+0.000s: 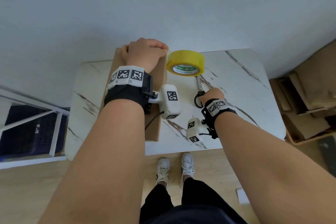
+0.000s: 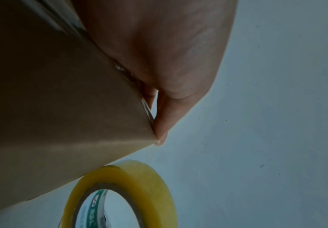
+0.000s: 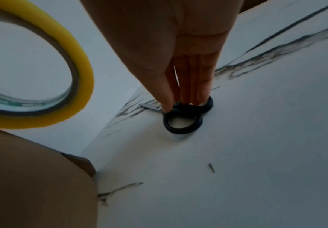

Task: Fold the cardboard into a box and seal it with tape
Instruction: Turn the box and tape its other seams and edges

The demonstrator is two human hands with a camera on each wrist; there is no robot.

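A brown cardboard box [image 1: 153, 129] [image 2: 61, 108] [image 3: 32, 177] stands on the left part of the marble table [image 1: 245, 96]. My left hand [image 1: 145, 51] [image 2: 159, 54] lies on its top, fingers curled over the far edge and pressing clear tape at the corner. The yellow tape roll [image 1: 185, 58] [image 2: 149, 185] [image 3: 81, 74] is tilted just right of that corner; a thin clear strip runs up from it to my fingertip. Black-handled scissors [image 1: 200, 85] [image 3: 198, 121] lie flat on the table. My right hand [image 1: 213, 94] [image 3: 169, 46] reaches down, thumb and fingertips pinching the handles.
Flattened cardboard [image 1: 309, 92] is stacked on the floor to the right of the table. A white metal rack [image 1: 36, 123] stands at the left. My feet in white shoes [image 1: 174, 167] are at the table's near edge.
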